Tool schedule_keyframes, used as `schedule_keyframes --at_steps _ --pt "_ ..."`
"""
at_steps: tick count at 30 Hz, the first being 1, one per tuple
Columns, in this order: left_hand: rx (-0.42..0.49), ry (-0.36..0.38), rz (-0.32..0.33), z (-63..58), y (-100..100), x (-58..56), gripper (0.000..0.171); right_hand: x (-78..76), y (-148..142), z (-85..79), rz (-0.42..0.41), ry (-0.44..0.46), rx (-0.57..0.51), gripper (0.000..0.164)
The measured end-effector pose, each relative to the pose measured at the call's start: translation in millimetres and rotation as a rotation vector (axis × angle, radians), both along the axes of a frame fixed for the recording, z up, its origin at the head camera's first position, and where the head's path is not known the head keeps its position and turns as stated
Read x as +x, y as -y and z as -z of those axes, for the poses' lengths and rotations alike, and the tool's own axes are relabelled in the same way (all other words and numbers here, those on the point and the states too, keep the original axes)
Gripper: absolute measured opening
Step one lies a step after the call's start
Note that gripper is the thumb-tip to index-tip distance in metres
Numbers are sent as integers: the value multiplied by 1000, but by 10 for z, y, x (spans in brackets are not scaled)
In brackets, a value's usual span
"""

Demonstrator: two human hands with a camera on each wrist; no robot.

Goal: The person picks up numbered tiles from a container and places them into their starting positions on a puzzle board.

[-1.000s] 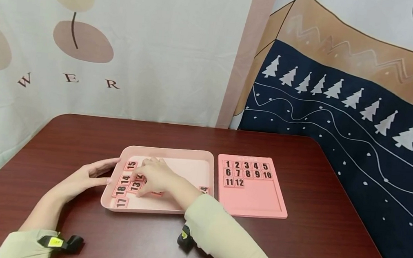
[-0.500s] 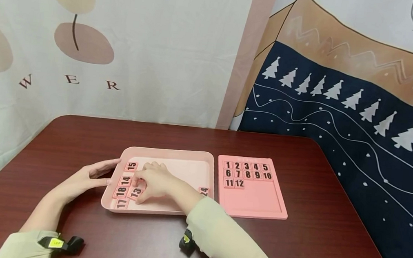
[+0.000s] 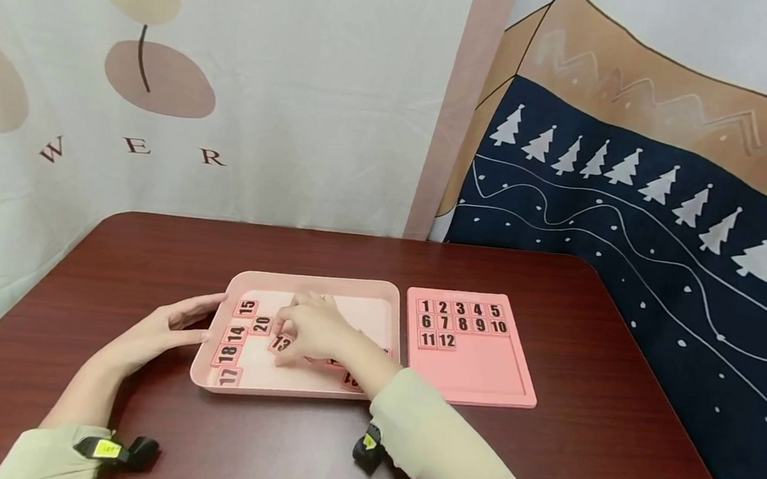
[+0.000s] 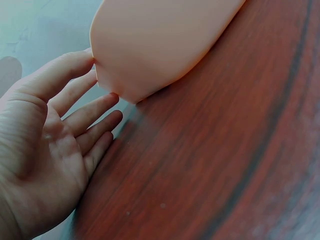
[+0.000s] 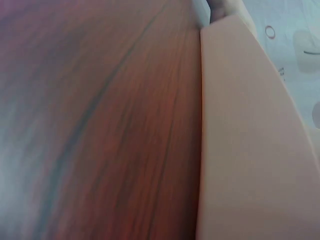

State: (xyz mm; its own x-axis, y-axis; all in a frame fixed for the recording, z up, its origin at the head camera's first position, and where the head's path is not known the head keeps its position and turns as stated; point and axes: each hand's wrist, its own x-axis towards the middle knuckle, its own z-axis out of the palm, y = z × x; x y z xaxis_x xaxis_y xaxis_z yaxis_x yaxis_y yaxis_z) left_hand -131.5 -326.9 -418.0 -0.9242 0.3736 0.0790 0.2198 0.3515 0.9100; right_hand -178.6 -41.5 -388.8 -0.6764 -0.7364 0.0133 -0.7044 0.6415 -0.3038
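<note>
Moved since half a second ago: tile 13 point(image 3: 281, 345) has shifted rightward over the tray point(image 3: 365, 314) with the right hand point(image 3: 314, 330); tile 20 point(image 3: 262, 325), covered then, now shows.
Head view, right hand: thumb and index finger pinch tile 13, to the right of tile 20; whether it touches the tray floor cannot be told.
Head view, left hand point(image 3: 159, 330): fingers spread, tips at the tray's left edge.
Head view, tray tiles: tile 15 point(image 3: 246, 308), tile 14 point(image 3: 235, 334), tile 18 point(image 3: 227, 355) and tile 17 point(image 3: 228, 376) lie sideways along the left side; more sit partly hidden by the right arm.
Head view, number board point(image 3: 474, 380): just right of the tray on the table point(image 3: 255, 449), tiles 1 to 12 point(image 3: 463, 324) in order.
Left wrist view: fingers apart and slightly bent, some touching the tray's corner.
Right wrist view: tray wall beside bare wood; the pinch cannot be seen.
</note>
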Motion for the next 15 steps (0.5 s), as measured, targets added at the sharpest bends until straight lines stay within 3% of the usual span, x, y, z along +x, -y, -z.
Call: schedule_keyframes --at_steps 6,15 --pt "-2 11 -5 5 12 -7 58 -47 -144 61 48 2 2 38" --pt "5 6 -5 3 -11 0 58 -9 -117 83 47 -80 20 35"
